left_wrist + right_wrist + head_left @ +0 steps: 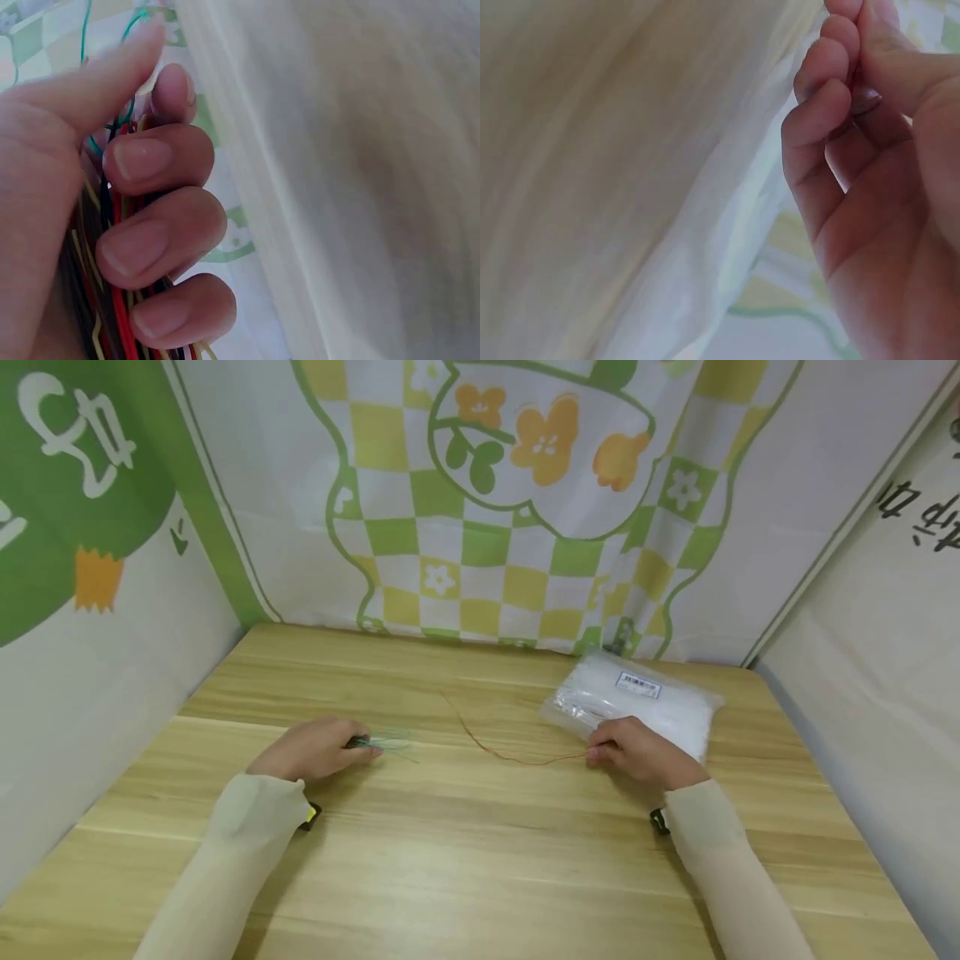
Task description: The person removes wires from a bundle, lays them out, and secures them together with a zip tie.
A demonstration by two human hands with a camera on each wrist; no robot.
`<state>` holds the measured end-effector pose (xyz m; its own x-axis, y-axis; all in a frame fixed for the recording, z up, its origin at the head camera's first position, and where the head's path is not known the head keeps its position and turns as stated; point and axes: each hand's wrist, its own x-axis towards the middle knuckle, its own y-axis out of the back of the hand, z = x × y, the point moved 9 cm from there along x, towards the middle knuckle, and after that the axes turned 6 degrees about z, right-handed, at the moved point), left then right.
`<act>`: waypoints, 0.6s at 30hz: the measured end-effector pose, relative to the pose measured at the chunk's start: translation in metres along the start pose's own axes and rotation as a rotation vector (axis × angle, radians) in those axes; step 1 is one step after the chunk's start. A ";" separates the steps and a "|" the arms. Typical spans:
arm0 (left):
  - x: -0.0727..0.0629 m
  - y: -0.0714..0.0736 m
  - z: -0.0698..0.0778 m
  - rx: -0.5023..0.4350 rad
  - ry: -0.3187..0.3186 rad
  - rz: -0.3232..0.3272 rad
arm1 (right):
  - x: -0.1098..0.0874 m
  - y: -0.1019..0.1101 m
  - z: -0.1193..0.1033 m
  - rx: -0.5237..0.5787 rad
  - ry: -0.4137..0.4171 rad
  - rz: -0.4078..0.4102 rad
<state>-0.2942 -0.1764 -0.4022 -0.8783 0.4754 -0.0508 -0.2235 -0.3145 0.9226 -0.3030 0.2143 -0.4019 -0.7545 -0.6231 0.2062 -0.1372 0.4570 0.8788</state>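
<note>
My left hand [318, 750] grips a bundle of thin wires, with green wire ends [392, 746] poking out past the fingertips over the table. In the left wrist view, curled fingers wrap the wire bundle [122, 319], which has red, black and yellowish strands. Across the table, my right hand [641, 752] pinches one end of thin orange-red wires [498, 755] between thumb and fingers. From there they run left in a loose curve. Only a sliver of red shows among the fingers in the right wrist view; the rest is hidden.
Right behind my right hand lies a clear plastic bag [660, 697] of white contents with a barcode label. The wooden table [450, 860] meets a patterned cloth [480, 593] at the back, and pale panels flank it.
</note>
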 end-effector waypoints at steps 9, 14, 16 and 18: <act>0.007 0.012 0.020 -0.013 -0.093 0.120 | 0.016 -0.005 -0.048 -0.023 0.191 0.033; 0.016 0.015 0.023 0.062 -0.078 0.146 | 0.022 -0.002 -0.064 -0.069 0.246 0.062; 0.020 0.013 0.023 0.111 -0.084 0.140 | 0.024 -0.002 -0.070 -0.070 0.269 0.071; 0.024 0.011 0.023 0.158 -0.103 0.137 | 0.026 -0.002 -0.074 -0.073 0.284 0.071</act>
<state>-0.3083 -0.1499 -0.3842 -0.8461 0.5213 0.1107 -0.0292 -0.2528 0.9671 -0.2748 0.1506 -0.3664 -0.5491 -0.7485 0.3718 -0.0359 0.4656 0.8843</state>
